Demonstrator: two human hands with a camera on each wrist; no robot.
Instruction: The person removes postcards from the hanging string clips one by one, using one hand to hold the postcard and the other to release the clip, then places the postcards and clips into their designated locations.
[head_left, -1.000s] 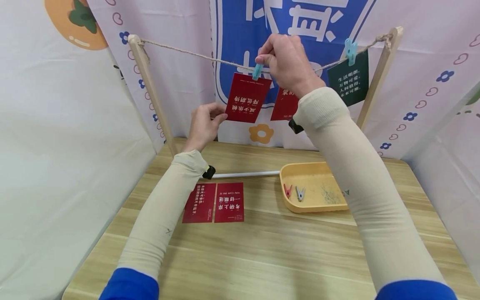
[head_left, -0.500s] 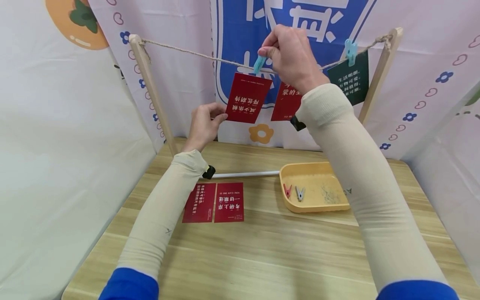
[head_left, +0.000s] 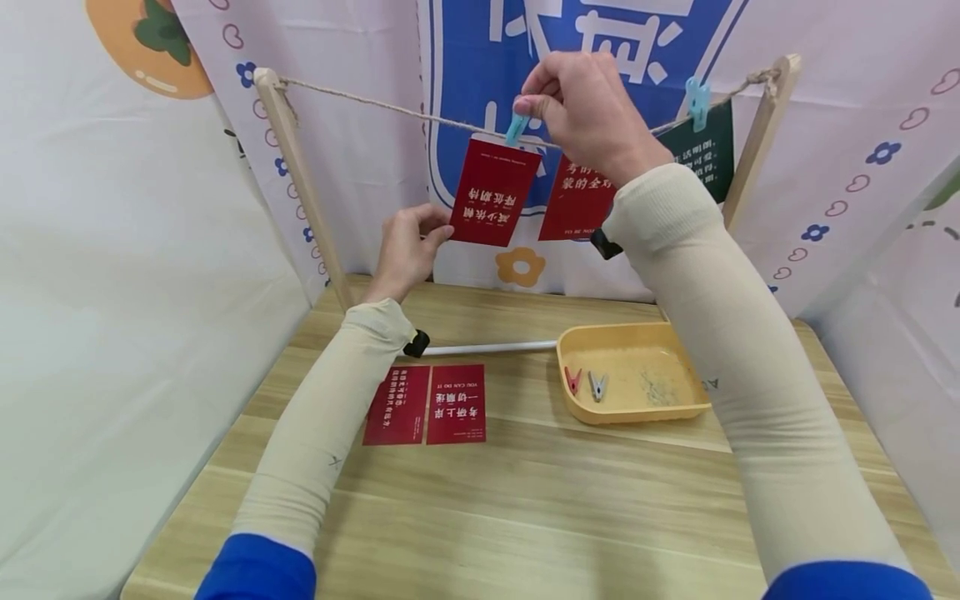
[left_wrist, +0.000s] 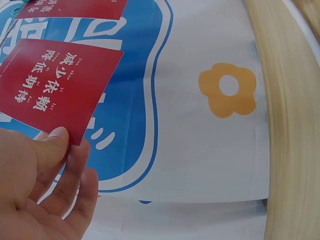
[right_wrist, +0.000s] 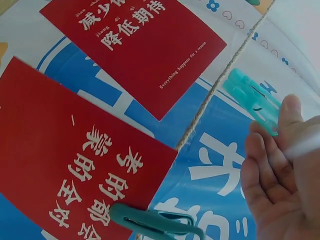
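Observation:
My left hand [head_left: 408, 250] pinches a red card [head_left: 495, 192] with white writing by its lower left corner, between thumb and fingers. The card's top edge lies just below a twine line [head_left: 390, 108]; the right wrist view has a gap between them. Up at the twine, my right hand [head_left: 592, 108] pinches a light-blue clothespin [right_wrist: 252, 100] by its handle end. Its tip is at the twine, apart from the card; whether it bites the twine I cannot tell. Another red card [right_wrist: 75, 150] hangs alongside, under a teal clothespin [right_wrist: 150, 220].
A dark green card [head_left: 716, 158] hangs at right by a light-blue clothespin [head_left: 698, 104]. Two wooden posts [head_left: 300, 175] carry the twine. On the table lie two red cards [head_left: 456, 404], a white rod [head_left: 495, 347] and a yellow tray [head_left: 630, 414] holding a red and a grey clothespin.
The clothespin in my right hand has come up off the card's top edge to the twine, and the right hand has shifted slightly right. My left hand and its card stay nearly still.

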